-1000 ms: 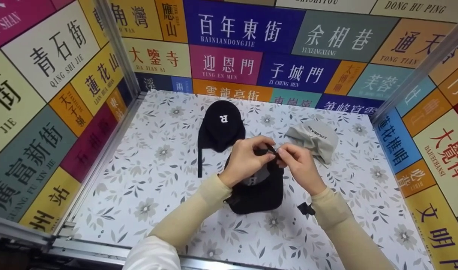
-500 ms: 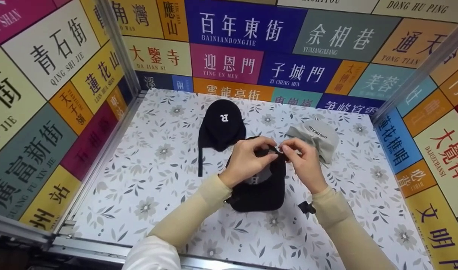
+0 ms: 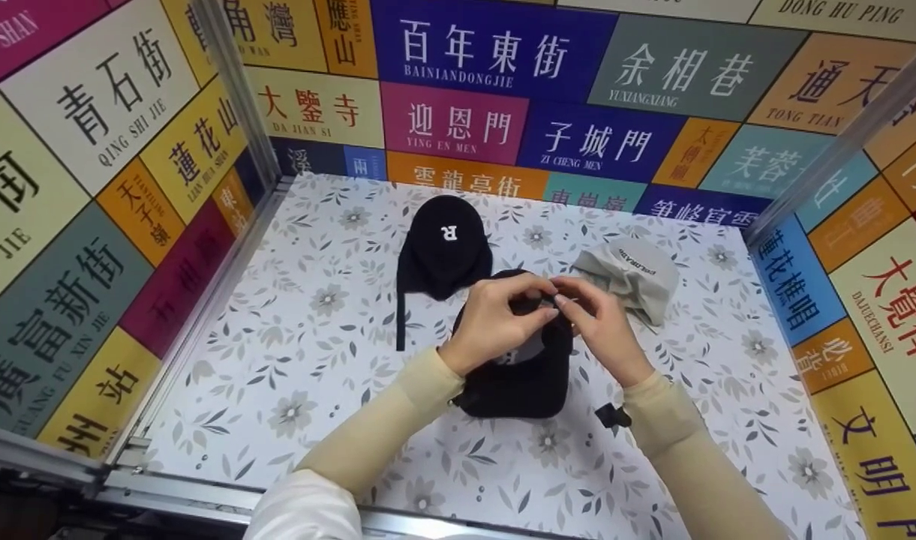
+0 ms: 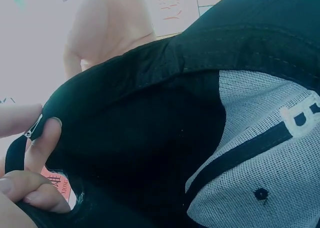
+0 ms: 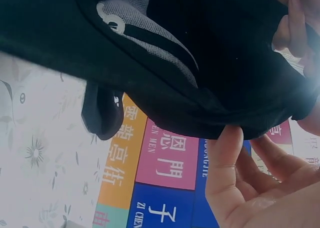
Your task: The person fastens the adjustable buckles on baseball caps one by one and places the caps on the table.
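In the head view, a black baseball cap [image 3: 514,390] with a pale letter on its grey front panel is held brim toward me. My left hand [image 3: 499,319] grips its back edge with curled fingers. My right hand [image 3: 604,322] pinches the cap's back strap; its fingertips meet the left ones. The left wrist view looks into the cap, onto whitish mesh lining [image 4: 255,173]. There, a small metal buckle [image 4: 31,129] and the black strap [image 4: 16,155] sit between fingers. Beneath the rim in the right wrist view are a thumb and fingers. The strap's end is hidden.
A dark cap [image 3: 446,240] with a white R lies behind on the left, its long strap [image 3: 400,322] trailing forward. A crumpled grey cap [image 3: 638,274] with COLORADO lettering lies at the back right. Sign-covered walls [image 3: 458,124] enclose the flowered tabletop [image 3: 277,405].
My right fingertips shift about the strap and come up against the left fingertips. The held cap rises slightly in view. My left hand keeps almost the same place.
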Tool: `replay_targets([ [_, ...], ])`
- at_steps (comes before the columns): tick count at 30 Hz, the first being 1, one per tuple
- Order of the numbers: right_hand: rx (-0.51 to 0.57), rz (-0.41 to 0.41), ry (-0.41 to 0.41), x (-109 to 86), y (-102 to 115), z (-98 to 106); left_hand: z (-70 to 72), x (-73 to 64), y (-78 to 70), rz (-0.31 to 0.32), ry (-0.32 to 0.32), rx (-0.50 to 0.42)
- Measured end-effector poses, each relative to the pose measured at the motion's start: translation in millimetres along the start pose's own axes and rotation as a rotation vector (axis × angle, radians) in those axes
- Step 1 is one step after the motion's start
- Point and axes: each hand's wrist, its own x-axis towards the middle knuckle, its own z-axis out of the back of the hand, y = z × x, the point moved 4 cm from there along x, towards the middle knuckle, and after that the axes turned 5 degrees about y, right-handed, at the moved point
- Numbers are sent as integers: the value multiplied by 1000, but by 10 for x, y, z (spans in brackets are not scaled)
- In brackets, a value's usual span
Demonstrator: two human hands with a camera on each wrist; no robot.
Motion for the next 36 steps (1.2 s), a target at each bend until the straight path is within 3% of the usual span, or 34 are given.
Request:
replay_targets([
  [8,129,-76,127,-8,-76,-74,3,-2,-10,-5,-5,9],
  [13,264,-57,171,-18,-59,-147,0,-1,-12,-4,-5,33],
  [16,277,-63,182,-18,-50,-166,0,6,-12,-8,-2,11],
  [24,253,-214,238,-37,-159,-197,10,15,-40,-73,-13,-19],
  [28,306,-275,256,-68,-245,-264,13,16,-65,-103,-28,-22],
  [31,369,-272,236,-91,-272,-296,6,22,-74,-114,-27,-36],
  [36,423,-182,197,-102,-280,-299,-6,15,-79,-142,-20,-51],
])
